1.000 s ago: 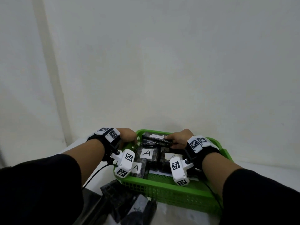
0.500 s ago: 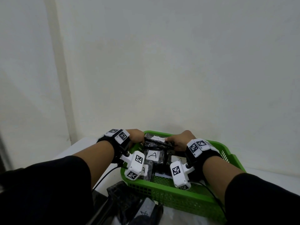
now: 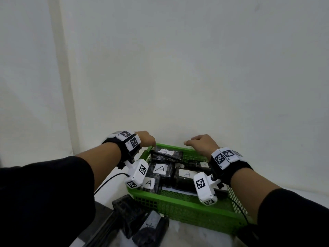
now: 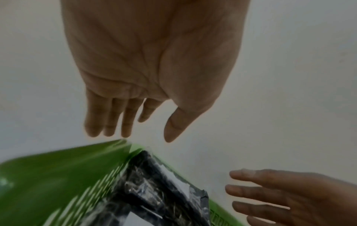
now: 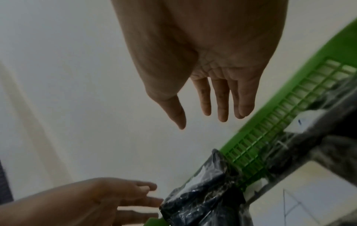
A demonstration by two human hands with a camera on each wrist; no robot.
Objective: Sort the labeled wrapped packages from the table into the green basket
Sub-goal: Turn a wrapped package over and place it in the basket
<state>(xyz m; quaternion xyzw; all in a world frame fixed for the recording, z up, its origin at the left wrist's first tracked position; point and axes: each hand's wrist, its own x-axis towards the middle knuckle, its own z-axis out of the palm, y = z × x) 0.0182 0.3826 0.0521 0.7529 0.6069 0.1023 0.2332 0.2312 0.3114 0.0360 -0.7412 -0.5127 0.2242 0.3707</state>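
Note:
The green basket (image 3: pixel 187 209) holds several black wrapped packages with white "A" labels (image 3: pixel 161 168). One package (image 3: pixel 167 154) lies on top at the far end, also seen in the left wrist view (image 4: pixel 158 191) and the right wrist view (image 5: pixel 203 198). My left hand (image 3: pixel 146 139) hovers above the basket's far left corner, fingers straight and empty (image 4: pixel 123 122). My right hand (image 3: pixel 201 142) hovers over the far rim, fingers extended and empty (image 5: pixel 212 110). Neither hand touches a package.
Two more black wrapped packages (image 3: pixel 130 214) (image 3: pixel 151 230) lie on the white table in front of the basket at the lower left. A white wall (image 3: pixel 178 68) stands right behind the basket. A dark object sits at the table's left edge.
Both hands let go of the top package at the basket's far end and lifted away from it, fingers now spread. The package stays in the basket.

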